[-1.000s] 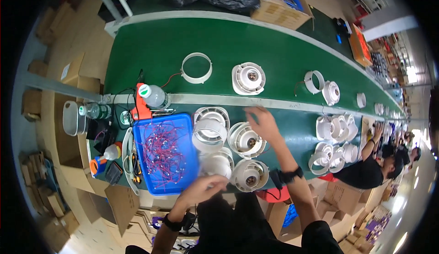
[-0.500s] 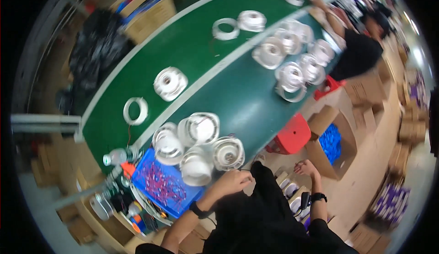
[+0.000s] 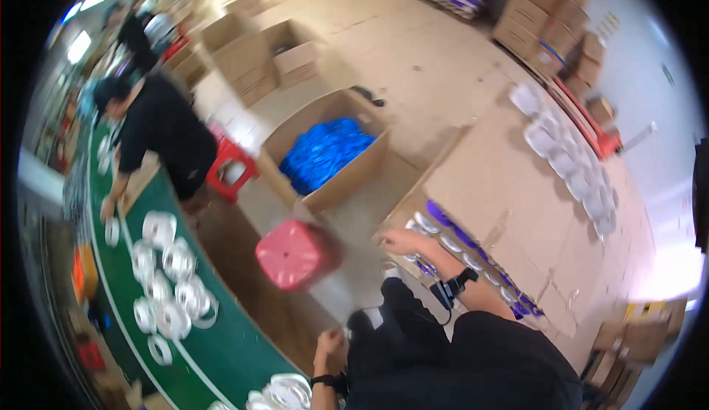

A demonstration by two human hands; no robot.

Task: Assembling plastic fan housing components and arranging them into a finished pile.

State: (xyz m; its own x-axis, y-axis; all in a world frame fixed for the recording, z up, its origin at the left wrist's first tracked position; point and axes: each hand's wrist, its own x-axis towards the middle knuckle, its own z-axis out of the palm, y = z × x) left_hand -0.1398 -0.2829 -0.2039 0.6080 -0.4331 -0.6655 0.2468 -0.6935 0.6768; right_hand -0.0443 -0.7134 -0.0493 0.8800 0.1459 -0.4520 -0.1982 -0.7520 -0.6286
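My right hand reaches over the near left corner of a large, low carton. Its fingers look loosely bent and apart, with nothing visible in them. Beside it, a row of white round parts shows in the carton's open slot, along a purple strip. My left hand hangs low by my leg, near the bench edge, its fingers curled in with nothing seen in them. A black band is on each wrist, and a small dark device sits at the right one.
A red stool stands ahead. Behind it is an open carton of blue pieces. White housings sit on the green bench at left, where a co-worker works. White trays line the large carton's far right.
The view has swung right, away from the bench and its blue tray of wires. My right hand is now over the large carton; my left hand has come away from the white housings.
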